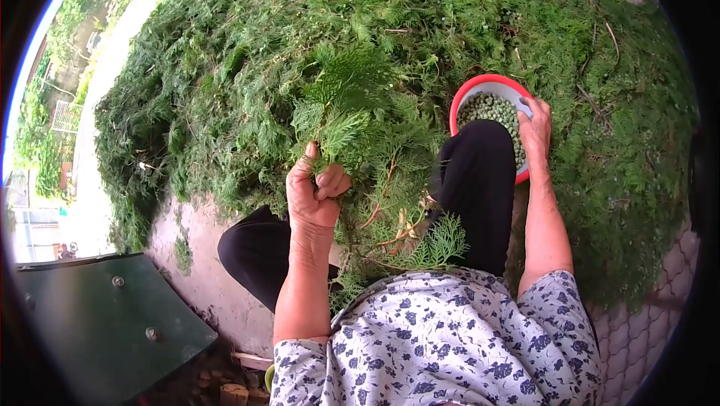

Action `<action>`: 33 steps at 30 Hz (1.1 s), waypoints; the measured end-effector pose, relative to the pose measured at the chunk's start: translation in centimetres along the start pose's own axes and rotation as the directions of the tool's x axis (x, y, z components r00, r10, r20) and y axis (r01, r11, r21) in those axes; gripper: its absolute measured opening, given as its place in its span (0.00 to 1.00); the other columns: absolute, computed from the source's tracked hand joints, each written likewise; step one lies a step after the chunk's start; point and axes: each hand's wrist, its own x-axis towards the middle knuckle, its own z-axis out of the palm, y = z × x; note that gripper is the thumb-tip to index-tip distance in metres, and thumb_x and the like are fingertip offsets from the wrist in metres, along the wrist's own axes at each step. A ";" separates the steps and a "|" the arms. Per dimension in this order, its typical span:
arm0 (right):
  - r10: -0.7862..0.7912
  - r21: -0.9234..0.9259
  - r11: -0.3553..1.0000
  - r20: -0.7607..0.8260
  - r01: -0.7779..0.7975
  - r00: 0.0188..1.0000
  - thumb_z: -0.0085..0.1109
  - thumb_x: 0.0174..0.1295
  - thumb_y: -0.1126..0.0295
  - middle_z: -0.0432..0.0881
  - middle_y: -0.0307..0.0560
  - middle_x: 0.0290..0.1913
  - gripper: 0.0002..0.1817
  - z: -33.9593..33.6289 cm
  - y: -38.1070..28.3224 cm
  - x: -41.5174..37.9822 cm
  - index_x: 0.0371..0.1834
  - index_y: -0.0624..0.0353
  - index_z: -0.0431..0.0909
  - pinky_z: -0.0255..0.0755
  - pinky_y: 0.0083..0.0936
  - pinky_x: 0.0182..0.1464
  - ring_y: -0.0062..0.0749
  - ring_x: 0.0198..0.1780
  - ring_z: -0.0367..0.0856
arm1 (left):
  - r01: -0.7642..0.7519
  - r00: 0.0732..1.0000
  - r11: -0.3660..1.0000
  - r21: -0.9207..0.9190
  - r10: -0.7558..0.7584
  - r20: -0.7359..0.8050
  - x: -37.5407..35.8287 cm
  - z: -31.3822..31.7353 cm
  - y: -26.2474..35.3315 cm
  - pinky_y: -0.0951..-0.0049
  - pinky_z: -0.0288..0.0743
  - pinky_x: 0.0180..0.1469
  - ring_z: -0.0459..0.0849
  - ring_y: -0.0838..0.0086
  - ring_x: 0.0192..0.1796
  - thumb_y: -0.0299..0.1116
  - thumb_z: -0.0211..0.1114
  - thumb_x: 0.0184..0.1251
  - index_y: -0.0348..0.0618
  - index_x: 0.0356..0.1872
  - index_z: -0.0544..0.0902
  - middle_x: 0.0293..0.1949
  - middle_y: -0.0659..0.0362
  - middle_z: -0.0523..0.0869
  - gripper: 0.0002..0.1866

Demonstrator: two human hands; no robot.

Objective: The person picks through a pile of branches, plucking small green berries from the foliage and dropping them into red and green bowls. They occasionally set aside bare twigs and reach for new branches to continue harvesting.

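My left hand (pixel 316 187) is closed around a green conifer sprig (pixel 341 94), thumb pressed against its stem. The flat, fern-like leaves fan out above the fist. My right hand (pixel 535 132) is at the right side of a red-rimmed basin (pixel 459 98), its thumb inside and its fingers over the rim, gripping it. Many small pale green seed cones (pixel 489 108) lie in the basin. My raised knee hides the basin's lower left part. More cut conifer branches (pixel 442 245) rest across my lap and between my legs.
A large heap of conifer branches (pixel 225 98) spreads in front of me and to both sides. Concrete floor (pixel 202 271) shows at the left, beside a dark green bolted panel (pixel 105 323). Patterned paving (pixel 637 338) lies at the lower right.
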 end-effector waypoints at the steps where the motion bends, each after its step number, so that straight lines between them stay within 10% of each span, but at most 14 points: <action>1: -0.046 -0.055 0.998 -0.106 0.040 0.993 0.56 0.51 0.75 0.76 0.51 0.47 0.13 -0.1 -0.5 -0.1 0.41 0.61 0.77 0.66 0.32 0.53 0.42 0.50 0.74 | -0.005 0.999 1.000 -0.003 0.005 0.048 0.0 -0.1 0.0 0.80 0.48 0.17 0.53 0.84 0.10 0.41 0.54 0.64 0.47 0.22 0.71 0.10 0.68 0.63 0.14; 6: -0.014 0.665 0.746 0.027 -0.008 1.000 0.58 0.53 0.76 0.80 0.47 0.36 0.07 -2.7 -10.7 -1.6 0.36 0.63 0.78 0.71 0.21 0.41 0.31 0.38 0.79 | 0.011 0.999 1.000 -0.004 -0.010 0.053 0.6 -0.5 -0.4 0.80 0.48 0.18 0.54 0.83 0.10 0.43 0.58 0.62 0.48 0.23 0.71 0.10 0.66 0.63 0.13; 12: -0.722 0.926 0.298 0.060 0.231 0.690 0.58 0.54 0.76 0.80 0.47 0.33 0.05 -3.7 -21.3 -6.1 0.34 0.63 0.78 0.72 0.23 0.35 0.33 0.33 0.80 | -0.030 0.988 0.999 -0.031 0.035 0.151 0.7 -1.1 -0.8 0.82 0.49 0.17 0.55 0.83 0.10 0.37 0.58 0.59 0.53 0.38 0.79 0.14 0.66 0.66 0.08; 16: -0.596 0.693 0.717 0.552 0.077 0.583 0.59 0.51 0.71 0.79 0.54 0.26 0.07 -1.0 -20.2 -7.5 0.29 0.63 0.78 0.71 0.30 0.31 0.45 0.26 0.79 | -0.099 0.985 0.995 -0.014 0.100 0.141 -0.2 -0.6 -0.7 0.82 0.48 0.17 0.55 0.84 0.10 0.37 0.59 0.57 0.52 0.37 0.78 0.14 0.67 0.66 0.07; 19: -0.570 0.585 0.794 0.627 0.163 0.531 0.60 0.51 0.71 0.79 0.54 0.25 0.09 0.5 -19.1 -8.9 0.31 0.66 0.77 0.72 0.29 0.31 0.41 0.25 0.80 | -0.172 0.977 0.985 -0.023 0.173 0.122 -0.3 -0.8 -0.7 0.81 0.49 0.16 0.56 0.84 0.10 0.38 0.56 0.58 0.49 0.38 0.77 0.14 0.66 0.66 0.09; 21: -0.384 0.523 0.793 0.828 -0.313 0.409 0.60 0.54 0.71 0.82 0.48 0.29 0.12 1.0 -19.3 -9.6 0.39 0.65 0.76 0.74 0.24 0.35 0.29 0.32 0.82 | -0.141 0.985 0.988 -0.070 0.147 0.093 -0.4 -0.7 -0.7 0.81 0.49 0.17 0.55 0.83 0.10 0.40 0.55 0.61 0.47 0.31 0.73 0.12 0.66 0.65 0.09; 22: -0.384 0.523 0.793 0.826 -0.311 0.412 0.60 0.54 0.71 0.82 0.48 0.29 0.12 2.0 -18.9 -9.9 0.39 0.65 0.76 0.74 0.24 0.35 0.29 0.32 0.82 | -0.118 0.990 0.986 -0.117 0.127 0.069 -0.4 -0.6 -0.6 0.80 0.49 0.17 0.55 0.82 0.09 0.43 0.54 0.65 0.45 0.24 0.70 0.11 0.66 0.65 0.15; 24: -0.457 0.366 0.313 0.867 -0.877 0.199 0.59 0.56 0.68 0.82 0.45 0.36 0.16 3.8 -18.6 -10.5 0.46 0.63 0.73 0.75 0.25 0.41 0.30 0.39 0.82 | -0.085 0.983 0.982 -0.169 0.110 0.144 -0.3 -1.0 -0.9 0.80 0.49 0.18 0.55 0.83 0.09 0.41 0.54 0.65 0.44 0.26 0.71 0.12 0.65 0.65 0.13; 28: -0.482 0.433 0.061 0.802 -0.899 0.353 0.61 0.56 0.68 0.80 0.40 0.36 0.16 2.7 -19.7 -10.5 0.46 0.59 0.72 0.74 0.23 0.41 0.28 0.37 0.80 | -0.036 0.993 0.980 -0.197 0.058 0.106 -0.3 -1.3 -1.4 0.81 0.50 0.18 0.56 0.82 0.10 0.39 0.52 0.65 0.43 0.29 0.71 0.15 0.63 0.68 0.11; 33: -0.410 0.524 0.069 0.791 -0.849 0.455 0.60 0.56 0.71 0.79 0.38 0.33 0.12 2.5 -19.5 -10.7 0.44 0.59 0.74 0.75 0.23 0.35 0.26 0.32 0.79 | -0.127 0.950 0.987 0.098 0.149 -0.275 0.2 -0.7 -2.1 0.77 0.66 0.23 0.71 0.76 0.19 0.35 0.58 0.63 0.42 0.36 0.70 0.24 0.58 0.77 0.09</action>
